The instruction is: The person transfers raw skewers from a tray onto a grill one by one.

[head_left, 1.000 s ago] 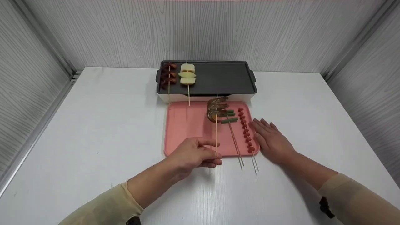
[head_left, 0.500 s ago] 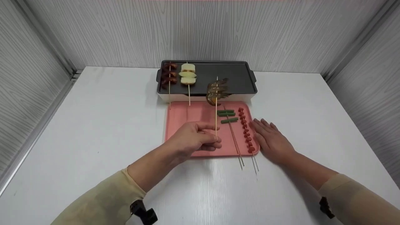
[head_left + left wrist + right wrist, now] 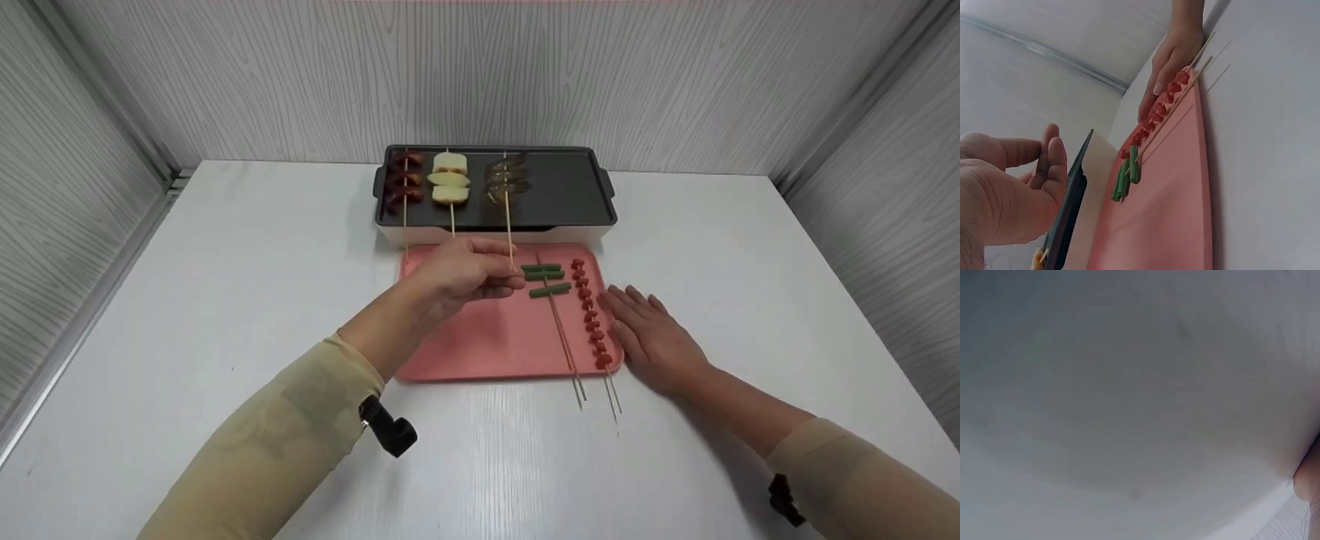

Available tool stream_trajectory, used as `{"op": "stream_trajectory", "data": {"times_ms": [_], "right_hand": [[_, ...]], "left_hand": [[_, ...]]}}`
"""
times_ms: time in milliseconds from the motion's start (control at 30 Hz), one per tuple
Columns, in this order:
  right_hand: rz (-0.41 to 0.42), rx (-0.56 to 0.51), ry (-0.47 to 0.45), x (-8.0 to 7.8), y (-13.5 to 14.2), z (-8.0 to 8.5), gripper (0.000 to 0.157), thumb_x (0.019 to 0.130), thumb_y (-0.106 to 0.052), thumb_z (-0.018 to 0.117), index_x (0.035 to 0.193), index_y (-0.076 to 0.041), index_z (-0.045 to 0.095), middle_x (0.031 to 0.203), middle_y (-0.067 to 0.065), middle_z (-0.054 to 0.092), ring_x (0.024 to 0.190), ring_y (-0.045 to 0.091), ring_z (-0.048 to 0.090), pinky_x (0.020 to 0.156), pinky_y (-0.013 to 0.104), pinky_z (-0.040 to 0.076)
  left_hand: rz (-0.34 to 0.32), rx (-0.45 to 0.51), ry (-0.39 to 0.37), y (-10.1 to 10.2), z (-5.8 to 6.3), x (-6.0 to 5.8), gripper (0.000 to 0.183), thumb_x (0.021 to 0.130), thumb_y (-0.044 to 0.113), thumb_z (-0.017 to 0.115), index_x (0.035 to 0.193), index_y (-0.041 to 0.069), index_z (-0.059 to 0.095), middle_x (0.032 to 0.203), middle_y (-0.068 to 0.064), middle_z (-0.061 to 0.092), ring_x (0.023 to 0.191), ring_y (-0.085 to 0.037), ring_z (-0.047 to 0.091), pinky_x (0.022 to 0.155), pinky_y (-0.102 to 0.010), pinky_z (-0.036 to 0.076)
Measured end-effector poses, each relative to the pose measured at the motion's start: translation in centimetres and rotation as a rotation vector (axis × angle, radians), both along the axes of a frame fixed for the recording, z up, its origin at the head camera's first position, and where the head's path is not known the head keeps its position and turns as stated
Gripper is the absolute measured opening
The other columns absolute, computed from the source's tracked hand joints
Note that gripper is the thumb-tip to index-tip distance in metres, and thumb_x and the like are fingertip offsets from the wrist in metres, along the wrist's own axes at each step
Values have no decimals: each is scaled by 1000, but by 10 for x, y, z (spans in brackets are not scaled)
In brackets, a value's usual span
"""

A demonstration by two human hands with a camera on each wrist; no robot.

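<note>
**Shrimp Skewer Out Front, Held by the Stick Alone!**

There was my left hand (image 3: 469,270), thumb and fingers pinching the stick, with the shrimp skewer's (image 3: 506,180) loaded end beyond my fingertips at the dark griddle (image 3: 570,191): touching or just above, I couldn't tell! The weight sat past my grip, so a slack pinch could have let the stick roll and the shrimp swing over. To that hand's left-front lay the pale skewer (image 3: 450,180); a sideways drift might have knocked it. Beneath my left hand, the pink tray (image 3: 472,352); dip too low and I might have caught the green skewer (image 3: 550,289) beside my fingers. And my right hand (image 3: 652,337)? Flat on the table (image 3: 225,300), fingers straight, holding nothing, by the red skewer (image 3: 587,307); one careless push could have shifted the tray.
</note>
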State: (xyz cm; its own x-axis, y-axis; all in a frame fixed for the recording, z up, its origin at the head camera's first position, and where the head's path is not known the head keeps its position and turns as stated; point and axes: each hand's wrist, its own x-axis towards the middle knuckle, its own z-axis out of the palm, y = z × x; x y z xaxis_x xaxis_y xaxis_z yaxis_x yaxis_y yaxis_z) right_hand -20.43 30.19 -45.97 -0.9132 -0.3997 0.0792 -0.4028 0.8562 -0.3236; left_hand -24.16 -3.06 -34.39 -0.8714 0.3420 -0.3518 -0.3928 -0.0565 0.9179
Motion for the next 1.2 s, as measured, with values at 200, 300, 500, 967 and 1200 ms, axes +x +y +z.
{"op": "stream_trajectory", "data": {"times_ms": [200,300,500,967,1200], "right_hand": [[-2,3,-6,-1,1,-1,57,115,-38,40,167,-13,34,172,5,31,161,31,21,132,53,12],[-4,6,-3,-1,2,-1,58,116,-38,39,167,-13,34,173,5,31,161,32,21,132,53,12],[-4,11,0,0,1,-1,58,116,-38,40,167,-12,33,172,6,31,161,32,22,132,53,14],[-4,16,6,-2,1,-3,59,115,-39,40,168,-14,33,172,5,31,161,31,22,131,55,15],[-11,18,5,-2,2,-4,59,115,-40,39,168,-15,32,172,5,31,161,31,23,131,54,15]], "left_hand": [[39,-24,-25,3,-4,-22,39,103,-4,64,142,-3,61,101,-15,75,85,-18,74,90,-34,63],[53,-30,-34,4,-6,-29,39,102,-5,64,141,-5,60,113,-21,74,86,-19,75,90,-35,63],[80,-47,-52,6,-10,-38,34,103,-4,64,138,-3,62,118,-21,71,91,-22,74,91,-34,63],[92,-36,-97,5,-14,-41,42,105,0,62,147,-5,56,121,-22,72,95,-23,73,98,-37,61],[105,-13,-144,6,-17,-28,36,109,6,59,141,-8,58,120,-23,72,106,-28,74,97,-38,61]]}}
